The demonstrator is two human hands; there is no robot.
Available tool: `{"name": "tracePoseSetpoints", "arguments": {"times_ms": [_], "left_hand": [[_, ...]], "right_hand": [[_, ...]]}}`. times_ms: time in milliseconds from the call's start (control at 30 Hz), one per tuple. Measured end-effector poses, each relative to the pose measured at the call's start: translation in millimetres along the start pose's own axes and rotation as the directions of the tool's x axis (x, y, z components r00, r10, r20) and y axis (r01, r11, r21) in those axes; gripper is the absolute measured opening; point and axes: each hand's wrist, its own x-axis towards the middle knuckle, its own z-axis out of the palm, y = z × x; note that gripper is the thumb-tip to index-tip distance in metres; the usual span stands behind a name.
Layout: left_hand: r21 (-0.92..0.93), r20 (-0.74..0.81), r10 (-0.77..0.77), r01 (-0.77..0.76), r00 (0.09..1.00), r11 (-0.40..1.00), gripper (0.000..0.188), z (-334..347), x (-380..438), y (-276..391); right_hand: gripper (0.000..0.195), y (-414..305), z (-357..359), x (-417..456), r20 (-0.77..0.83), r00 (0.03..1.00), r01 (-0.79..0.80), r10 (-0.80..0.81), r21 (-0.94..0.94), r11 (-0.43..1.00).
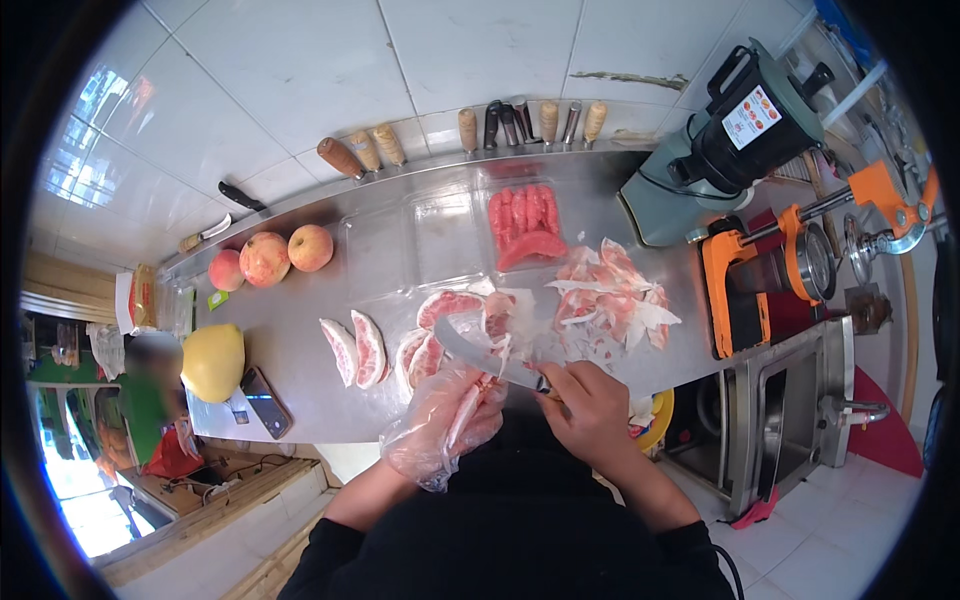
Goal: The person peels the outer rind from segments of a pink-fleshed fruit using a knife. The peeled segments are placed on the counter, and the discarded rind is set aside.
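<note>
My left hand, in a clear plastic glove, grips a red pomelo segment with white pith. My bare right hand is closed round the handle of a curved knife, whose blade lies over the top of that segment. Just beyond are unpeeled segments, and two more segments lie to the left. Peeled red flesh fills a clear plastic tray near the wall, beside empty clear trays. Right of my hands is a heap of peeled membrane.
A whole pomelo, a phone and round fruits lie at the left. Knife handles line the back edge. A blender, an orange manual juicer and a sink stand right. A person is at far left.
</note>
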Motion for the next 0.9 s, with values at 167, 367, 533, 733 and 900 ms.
{"name": "tracePoseSetpoints", "arguments": {"times_ms": [167, 367, 533, 733, 900], "left_hand": [[0.217, -0.001, 0.035, -0.033, 0.999, 0.976, 0.026, 5.8, -2.8, 5.0], [0.277, 0.121, -0.029, -0.006, 0.992, 0.961, 0.032, 4.0, 0.2, 9.9], [0.483, 0.06, 0.095, -0.112, 0.994, 0.869, 0.035, 13.3, 5.8, 4.9], [0.7, 0.103, -0.02, -0.058, 0.994, 0.712, 0.033, 13.0, 14.6, 13.7], [0.932, 0.1, 0.168, -0.151, 0.981, 0.33, 0.035, 4.3, 23.6, 10.5]], "right_hand": [[0.032, 2.2, -7.2, -7.0, 0.102, 0.983, -0.17, 0.154, 0.185, 0.968], [0.025, 4.4, -15.0, -16.1, 0.312, 0.872, -0.489, 0.377, 0.586, 0.646], [0.019, -2.7, -7.0, 5.5, 0.236, 0.885, -0.43, 0.401, 0.747, 0.508], [0.01, 9.4, 8.2, 4.5, 0.422, 0.804, -0.56, 0.42, 0.775, 0.293], [0.009, 7.4, 15.0, 12.6, 0.469, 0.746, -0.612, 0.473, 0.763, 0.208]]}}
